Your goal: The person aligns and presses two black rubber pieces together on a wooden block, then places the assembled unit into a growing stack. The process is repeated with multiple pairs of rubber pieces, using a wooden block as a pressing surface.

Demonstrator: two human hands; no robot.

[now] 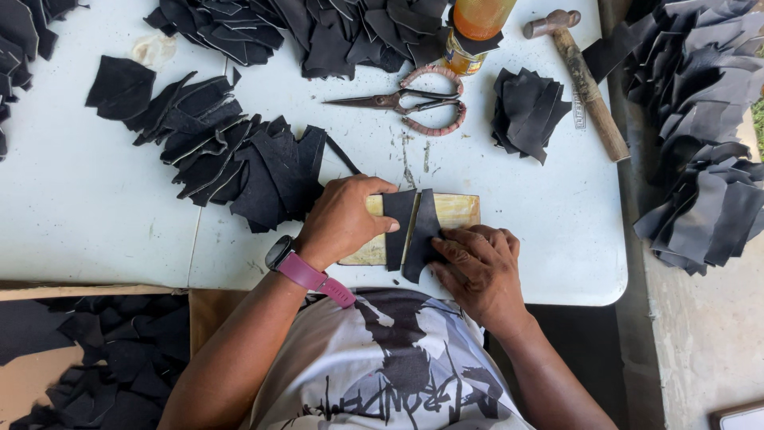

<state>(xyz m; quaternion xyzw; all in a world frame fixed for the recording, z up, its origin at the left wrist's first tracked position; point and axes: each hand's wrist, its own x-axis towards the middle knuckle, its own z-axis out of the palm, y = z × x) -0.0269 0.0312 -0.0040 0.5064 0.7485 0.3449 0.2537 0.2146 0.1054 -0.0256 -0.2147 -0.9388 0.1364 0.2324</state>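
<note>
both hands are pressing two black leather pieces (410,231) flat on the board (458,211); the left hand (342,223) fingers are curled on one, the right hand (477,267) fingertips pinning the other, so edges should be lining up evenly.

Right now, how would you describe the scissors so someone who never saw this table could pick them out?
On the white table, look toward the far edge, just beyond the hands, between the black cut pieces and the small black stack. The scissors lie flat, blades pointing left; their pink-wrapped loop handles set them apart from the wooden-handled hammer.
</note>
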